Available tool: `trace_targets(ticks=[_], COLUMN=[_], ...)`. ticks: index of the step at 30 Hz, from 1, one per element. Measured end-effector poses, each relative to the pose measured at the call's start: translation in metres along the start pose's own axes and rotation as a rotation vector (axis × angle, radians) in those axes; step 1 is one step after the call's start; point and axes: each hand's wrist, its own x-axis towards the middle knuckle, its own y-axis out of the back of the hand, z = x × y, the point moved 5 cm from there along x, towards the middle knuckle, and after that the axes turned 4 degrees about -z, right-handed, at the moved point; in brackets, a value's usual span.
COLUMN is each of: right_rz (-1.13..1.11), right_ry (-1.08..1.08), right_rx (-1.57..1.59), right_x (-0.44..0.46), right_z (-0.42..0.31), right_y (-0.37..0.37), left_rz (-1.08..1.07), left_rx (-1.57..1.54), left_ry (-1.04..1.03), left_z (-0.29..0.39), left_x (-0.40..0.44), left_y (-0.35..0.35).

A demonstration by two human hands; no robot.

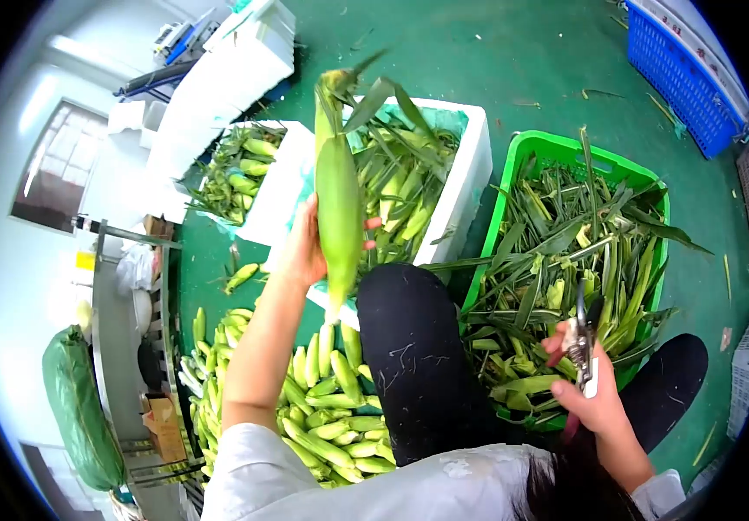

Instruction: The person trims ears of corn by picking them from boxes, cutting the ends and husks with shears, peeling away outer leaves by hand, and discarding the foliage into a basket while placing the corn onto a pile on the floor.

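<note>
My left hand (308, 247) is closed around an ear of corn (338, 204) in its green husk, held upright with its leafy tip pointing away from me. Behind that ear stands a white foam box (477, 161) full of husked corn with long leaves. In my right hand (598, 395) is a pair of pruning shears (580, 343), its blades pointing away from me. The shears are over a green crate (506, 204) heaped with cut leaves and husks (557, 252).
A pile of trimmed corn (340, 425) covers the floor at lower left. Another foam box (281, 187) with corn stands farther left. A blue crate (683, 74) is at upper right, a metal rack (166, 321) at left, and a green sack (84, 408) beside it.
</note>
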Motion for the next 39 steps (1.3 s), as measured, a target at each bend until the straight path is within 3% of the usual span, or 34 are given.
trace_targets(ticks=[2,4,6,8,9,11,13,16,17,20,22,24,29,32,33,36,37,39], right_rz=[-0.128,-0.239,-0.194,-0.104,-0.088,-0.072,-0.082,-0.137,-0.128,-0.117,-0.106,-0.073,-0.137,-0.276,-0.279,-0.155,-0.059,0.007], right_ry=[0.076,0.132,0.13,0.079,0.037,-0.079,-0.068,-0.098,-0.031,0.035,0.022,-0.253,-0.3,-0.325,-0.382,-0.166,-0.227,-0.313], right_rx=[-0.03,-0.132,-0.312,-0.32,-0.321,-0.333,-0.368,-0.204,-0.306,-0.4,-0.297,0.126,0.698,0.501,0.524,0.553,0.468,0.549], right_x=[-0.001,-0.008,-0.016,-0.022,-0.025,-0.035,-0.048,-0.061,-0.063,-0.065,-0.066,-0.079,-0.111,-0.115,-0.112,-0.084,-0.079,-0.079], right_z=[-0.03,-0.047,-0.056,-0.04,-0.027,-0.01,0.005,0.014,0.014,0.018,0.024,0.039,0.028,0.047,0.048,0.047,0.045,0.036], right_y=[-0.024,-0.038,-0.037,-0.019,-0.007,0.018,0.034,0.049,0.053,0.058,0.056,0.05,0.027,0.013,0.009,0.004,0.01,0.014], left_rz=[-0.056,-0.361,-0.339,-0.377,-0.335,-0.392,-0.456,-0.569,-0.636,-0.667,-0.682,-0.665,-0.45,-0.297,-0.358,-0.481,-0.467,-0.489], left_rx=[0.133,0.163,0.045,0.226,0.342,0.639,0.882,0.893,0.911,0.545,0.379,0.239,0.246,0.371,0.469,0.589,0.567,0.249], left_ry=[-0.13,-0.056,0.132,0.171,0.243,0.181,0.226,0.31,0.25,0.572,0.681,0.708,0.438,0.312,0.22,0.291,0.194,0.362], left_z=[-0.001,-0.022,-0.067,-0.107,-0.122,-0.148,-0.162,-0.167,-0.169,-0.182,-0.186,-0.189,-0.179,-0.183,-0.185,-0.198,-0.202,-0.21], left_x=[-0.029,-0.049,-0.071,-0.081,-0.09,-0.094,-0.102,-0.109,-0.108,-0.109,-0.11,-0.11,-0.107,-0.104,-0.098,-0.1,-0.1,-0.102], left_y=[-0.044,-0.1,-0.142,-0.169,-0.178,-0.186,-0.194,-0.204,-0.205,-0.2,-0.2,-0.198,-0.205,-0.194,-0.197,-0.214,-0.217,-0.208])
